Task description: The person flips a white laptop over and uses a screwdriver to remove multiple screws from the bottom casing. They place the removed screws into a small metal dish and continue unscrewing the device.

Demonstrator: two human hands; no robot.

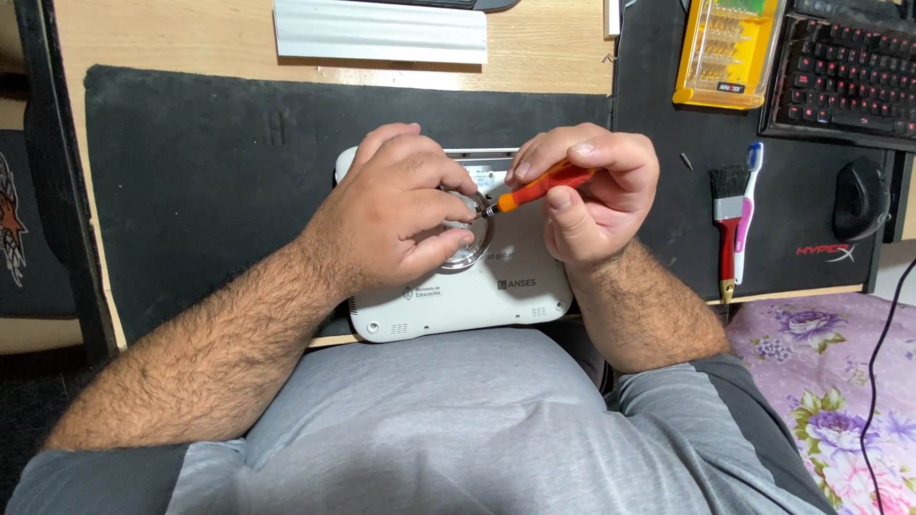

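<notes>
While the left hand pinches a round silver disc on the white plastic laptop, the right hand's grip, closed around the orange-handled screwdriver, could slip and gouge it.

A black mat covered the wooden desk. A white strip lay at the top. To the right sat a yellow bit case, a keyboard, a mouse, a brush and a toothbrush. A floral cloth lay below.

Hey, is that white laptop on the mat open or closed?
Closed: the white laptop lies flat on the black mat, lid shut, no screen or keys showing.
</notes>
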